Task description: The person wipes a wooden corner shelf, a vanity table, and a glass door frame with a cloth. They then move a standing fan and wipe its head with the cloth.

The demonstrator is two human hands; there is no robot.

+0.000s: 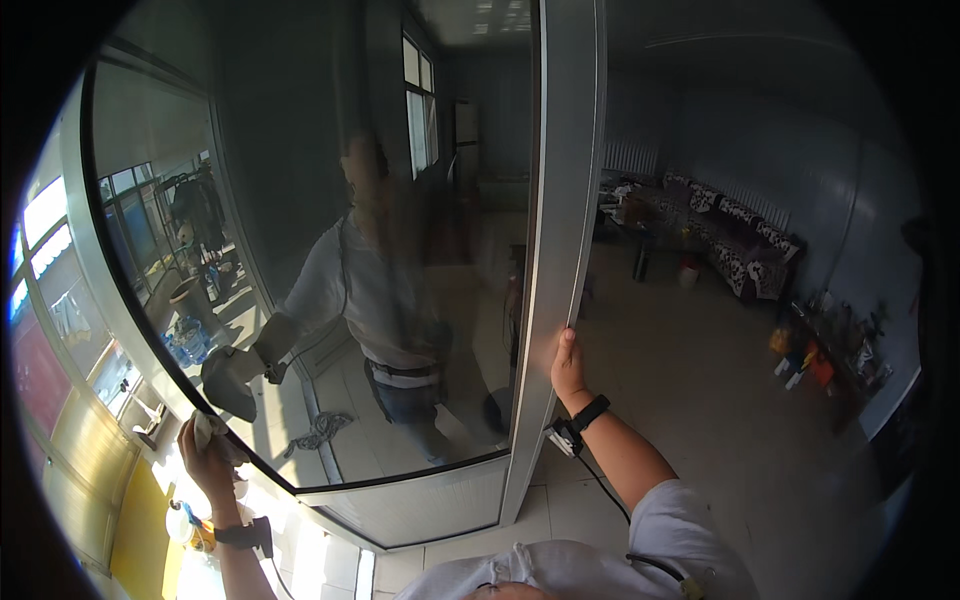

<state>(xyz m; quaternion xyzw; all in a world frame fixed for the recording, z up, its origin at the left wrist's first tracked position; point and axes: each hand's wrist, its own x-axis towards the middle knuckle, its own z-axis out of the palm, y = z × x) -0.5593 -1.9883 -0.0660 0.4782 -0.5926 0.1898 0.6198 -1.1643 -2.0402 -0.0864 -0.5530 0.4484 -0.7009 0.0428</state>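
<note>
A glass door pane [315, 247] in a metal frame fills the middle and mirrors the person and a patterned cloth on the floor. At its lower left edge, my left hand [206, 461] grips a pale cloth [206, 426], which touches the frame by the black seal. My right hand [570, 366] rests against the door's right stile [562, 187], thumb up along its edge; its fingers are mostly hidden behind it. Both wrists wear black straps with small devices and cables.
To the right lie a tiled floor [660, 360], a sofa [735, 225] with patterned covers, a low table [637, 225] and several toys or objects [817, 367] by the wall. Sunlit windows [52, 247] stand at far left, above a yellow panel [142, 517].
</note>
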